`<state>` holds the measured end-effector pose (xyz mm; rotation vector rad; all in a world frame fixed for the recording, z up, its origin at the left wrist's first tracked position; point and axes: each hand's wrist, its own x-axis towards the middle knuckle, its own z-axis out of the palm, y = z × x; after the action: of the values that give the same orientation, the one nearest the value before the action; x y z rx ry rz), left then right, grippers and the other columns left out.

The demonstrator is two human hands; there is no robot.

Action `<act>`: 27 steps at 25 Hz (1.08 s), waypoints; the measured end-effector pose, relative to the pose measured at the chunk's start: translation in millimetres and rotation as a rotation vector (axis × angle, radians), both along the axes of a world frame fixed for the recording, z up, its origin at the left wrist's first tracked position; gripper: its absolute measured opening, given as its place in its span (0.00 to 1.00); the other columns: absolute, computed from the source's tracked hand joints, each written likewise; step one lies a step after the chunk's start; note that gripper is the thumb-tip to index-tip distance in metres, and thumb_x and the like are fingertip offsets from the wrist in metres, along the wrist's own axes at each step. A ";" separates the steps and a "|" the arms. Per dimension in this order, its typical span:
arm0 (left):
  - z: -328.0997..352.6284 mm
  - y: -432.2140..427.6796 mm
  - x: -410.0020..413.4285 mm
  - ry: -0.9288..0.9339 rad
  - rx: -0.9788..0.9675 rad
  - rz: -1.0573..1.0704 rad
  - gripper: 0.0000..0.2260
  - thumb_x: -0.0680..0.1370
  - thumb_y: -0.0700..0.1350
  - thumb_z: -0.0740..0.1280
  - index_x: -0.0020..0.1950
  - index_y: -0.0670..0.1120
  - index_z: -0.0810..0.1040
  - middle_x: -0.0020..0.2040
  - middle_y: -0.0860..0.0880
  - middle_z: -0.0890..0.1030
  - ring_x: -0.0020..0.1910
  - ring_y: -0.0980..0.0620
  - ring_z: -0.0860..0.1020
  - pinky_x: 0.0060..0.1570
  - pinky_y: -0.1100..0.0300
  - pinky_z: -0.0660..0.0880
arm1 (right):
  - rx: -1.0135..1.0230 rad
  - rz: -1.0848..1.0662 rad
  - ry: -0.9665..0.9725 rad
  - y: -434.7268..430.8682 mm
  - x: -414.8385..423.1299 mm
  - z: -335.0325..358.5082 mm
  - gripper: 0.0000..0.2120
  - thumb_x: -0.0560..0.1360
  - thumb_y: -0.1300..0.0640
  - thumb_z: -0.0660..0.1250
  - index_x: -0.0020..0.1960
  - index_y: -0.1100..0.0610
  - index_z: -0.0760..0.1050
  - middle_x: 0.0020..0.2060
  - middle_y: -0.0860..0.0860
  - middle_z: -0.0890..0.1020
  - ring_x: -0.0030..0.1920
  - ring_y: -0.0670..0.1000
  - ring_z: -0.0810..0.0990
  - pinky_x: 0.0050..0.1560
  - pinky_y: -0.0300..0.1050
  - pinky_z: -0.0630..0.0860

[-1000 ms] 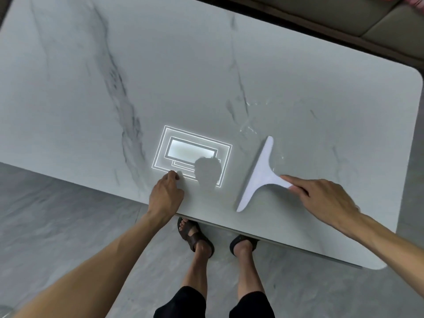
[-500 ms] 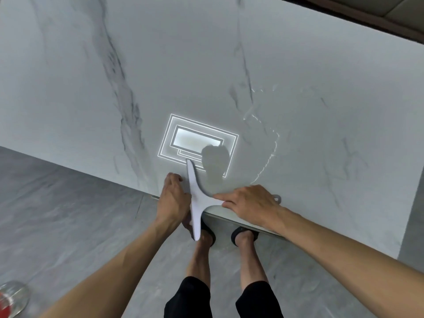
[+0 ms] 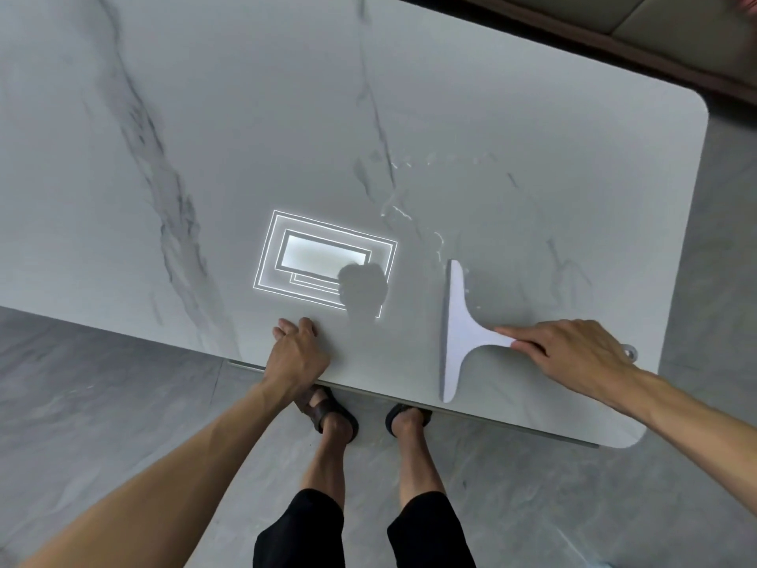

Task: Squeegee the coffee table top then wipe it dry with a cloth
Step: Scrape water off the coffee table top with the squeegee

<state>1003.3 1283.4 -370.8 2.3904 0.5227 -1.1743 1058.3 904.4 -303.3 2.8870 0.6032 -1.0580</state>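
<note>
Floor [image 3: 82,403] — grey stone-look tiles, showing below and to the left of the table's near edge.

Table [image 3: 205,116] — pale marble-look top with dark veins running near to far; it fills most of your view, with a rounded corner at far right.

Reflection [image 3: 311,256] — bright nested rectangles of a ceiling light on the top, left of centre; a dark silhouette overlaps its near right corner.

Left hand [image 3: 301,354] — yours, resting on the table at the near edge, just below the reflection. Its fingers are curled under into a loose fist, and you have nothing in it.

Sandals [image 3: 327,409] — dark, on your two feet, toes tucked under the near edge between your arms; black cropped trousers [image 3: 299,530] show below.

Water [image 3: 409,215] — thin glinting streaks and beads right of centre, just beyond the far tip of the blade.

Squeegee [image 3: 456,330] — white, T-shaped, lying on the top right of centre. Its blade runs near to far, the near tip close to the table edge; the handle points right.

Right hand [image 3: 573,354] — yours, wrapped round the squeegee handle, forefinger stretched along it toward the blade. The handle's looped end pokes out past your wrist.

Sofa [image 3: 676,26] — beige cushions on a dark base, beyond the table's far right corner.
</note>
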 end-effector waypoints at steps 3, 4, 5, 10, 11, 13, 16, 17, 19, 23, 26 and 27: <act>-0.8 3.2 -5.5 -0.043 0.001 0.012 0.18 0.72 0.34 0.60 0.62 0.39 0.68 0.66 0.35 0.66 0.62 0.36 0.70 0.56 0.49 0.74 | 0.148 0.127 0.121 48.3 -8.2 -10.3 0.18 0.79 0.37 0.51 0.67 0.25 0.60 0.51 0.41 0.83 0.51 0.49 0.81 0.42 0.43 0.70; -1.6 5.1 -7.4 -0.064 0.000 0.021 0.18 0.72 0.34 0.61 0.62 0.39 0.69 0.63 0.38 0.67 0.59 0.38 0.71 0.54 0.49 0.74 | 0.178 0.198 0.166 71.3 -12.0 -18.9 0.18 0.79 0.38 0.53 0.67 0.26 0.61 0.50 0.43 0.83 0.51 0.50 0.81 0.42 0.44 0.69; -2.6 7.0 -9.0 -0.080 -0.002 0.030 0.17 0.72 0.34 0.61 0.61 0.39 0.69 0.60 0.40 0.68 0.56 0.39 0.72 0.52 0.49 0.74 | 0.197 0.275 0.199 93.2 -15.8 -28.3 0.17 0.80 0.39 0.54 0.68 0.28 0.63 0.50 0.45 0.83 0.50 0.52 0.81 0.41 0.44 0.69; -8.5 6.6 -6.0 -0.069 0.017 0.004 0.18 0.73 0.34 0.60 0.63 0.37 0.68 0.60 0.37 0.69 0.58 0.37 0.72 0.51 0.52 0.72 | 0.196 0.321 0.149 105.0 -10.8 -51.8 0.16 0.80 0.41 0.55 0.67 0.31 0.68 0.50 0.48 0.84 0.50 0.52 0.81 0.41 0.44 0.65; -9.7 3.4 -4.8 -0.052 0.033 -0.021 0.18 0.74 0.33 0.59 0.64 0.36 0.67 0.63 0.34 0.68 0.62 0.34 0.70 0.53 0.51 0.72 | 0.179 0.285 0.129 86.7 -7.2 -50.9 0.16 0.80 0.40 0.55 0.66 0.30 0.67 0.51 0.47 0.84 0.52 0.52 0.81 0.41 0.44 0.65; -11.5 -4.5 -3.1 -0.010 0.063 -0.061 0.18 0.75 0.33 0.57 0.65 0.34 0.65 0.68 0.27 0.62 0.68 0.29 0.63 0.60 0.46 0.72 | 0.136 0.194 0.095 41.4 1.7 -43.5 0.16 0.79 0.39 0.55 0.65 0.27 0.66 0.52 0.45 0.83 0.54 0.50 0.80 0.42 0.44 0.65; -13.1 -11.4 -4.6 0.018 0.108 -0.075 0.18 0.77 0.34 0.55 0.67 0.34 0.64 0.71 0.24 0.55 0.73 0.27 0.55 0.68 0.41 0.67 | 0.050 0.049 0.043 -21.5 13.6 -26.8 0.15 0.79 0.40 0.55 0.64 0.25 0.66 0.53 0.43 0.83 0.54 0.49 0.81 0.42 0.44 0.67; -12.8 -11.6 -5.4 0.012 0.125 -0.074 0.18 0.77 0.34 0.55 0.67 0.35 0.64 0.71 0.25 0.56 0.73 0.28 0.56 0.68 0.41 0.67 | 0.012 0.017 0.017 -37.3 16.2 -21.7 0.15 0.79 0.40 0.55 0.64 0.25 0.67 0.53 0.42 0.83 0.54 0.49 0.81 0.42 0.44 0.66; -9.8 -13.6 -6.2 -0.031 0.149 -0.061 0.17 0.76 0.35 0.56 0.64 0.36 0.67 0.67 0.30 0.64 0.68 0.31 0.65 0.63 0.43 0.71 | -0.072 -0.005 -0.036 -61.5 17.3 -8.4 0.16 0.80 0.41 0.54 0.64 0.26 0.68 0.51 0.41 0.84 0.51 0.50 0.82 0.40 0.43 0.66; 6.6 -10.1 -8.7 -0.126 0.138 0.062 0.11 0.75 0.36 0.58 0.57 0.39 0.71 0.55 0.39 0.77 0.52 0.39 0.77 0.45 0.52 0.71 | -0.058 0.026 -0.033 -50.8 12.9 17.3 0.16 0.80 0.41 0.54 0.65 0.27 0.68 0.41 0.41 0.82 0.42 0.48 0.81 0.35 0.44 0.69; 15.9 1.0 -13.7 -0.179 0.112 0.148 0.12 0.75 0.39 0.60 0.57 0.41 0.72 0.53 0.41 0.79 0.50 0.40 0.77 0.44 0.54 0.71 | 0.078 0.095 0.061 14.6 3.4 12.9 0.16 0.79 0.39 0.54 0.64 0.27 0.67 0.48 0.42 0.83 0.49 0.48 0.81 0.38 0.44 0.67; 18.0 8.8 -15.8 -0.193 0.107 0.183 0.12 0.75 0.40 0.61 0.58 0.41 0.72 0.54 0.41 0.79 0.50 0.41 0.77 0.45 0.54 0.72 | 0.118 0.147 0.106 46.3 -0.8 6.1 0.16 0.79 0.39 0.54 0.65 0.27 0.67 0.51 0.44 0.83 0.51 0.50 0.81 0.40 0.44 0.66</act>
<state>987.6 1292.2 -352.7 2.4508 0.7377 -0.8476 1057.6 950.8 -297.2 2.8427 0.8967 -1.1988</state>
